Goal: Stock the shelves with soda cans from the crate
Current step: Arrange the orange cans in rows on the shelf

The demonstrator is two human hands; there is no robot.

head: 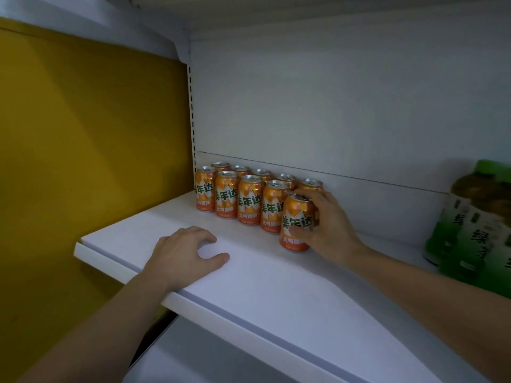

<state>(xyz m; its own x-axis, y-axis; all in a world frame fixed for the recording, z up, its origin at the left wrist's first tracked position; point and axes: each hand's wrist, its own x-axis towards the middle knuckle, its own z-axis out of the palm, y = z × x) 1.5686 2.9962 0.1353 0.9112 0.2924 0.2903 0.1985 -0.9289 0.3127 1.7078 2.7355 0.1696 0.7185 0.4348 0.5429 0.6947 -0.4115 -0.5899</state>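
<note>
Off the left end of the white shelf (pixel 276 286) stood a mustard-yellow panel (pixel 83 134), and a slotted upright (pixel 190 106) ran up from the shelf's back left corner. The left hand (pixel 182 252) lay palm down on the shelf near its front edge, towards the left end. Its fingers (pixel 199 236) were loosely bent with the thumb spread to the side, and they held nothing. Deeper on the shelf, starting at the back left corner, the orange soda cans (pixel 250 199) stood upright in two rows that ran along the shelf's back wall (pixel 331 120). Five stood in the rear row, close to the wall, and four in the row before it, each can touching or nearly touching its neighbour, labels turned to the front edge. At the right end of that front row, a little nearer the shelf's front edge than the others, was the held can (pixel 296 217). It was upright or very nearly so, its base down at the shelf surface; whether it bore fully on the shelf I could not tell. The right hand (pixel 329 225) gripped it from the right side, the fingers (pixel 309 193) curled over its top rim and the thumb pressed across the lower label. At the shelf's right end, well apart from the cans, stood green tea bottles (pixel 475 225) with green caps, blurred at the frame's margin
</note>
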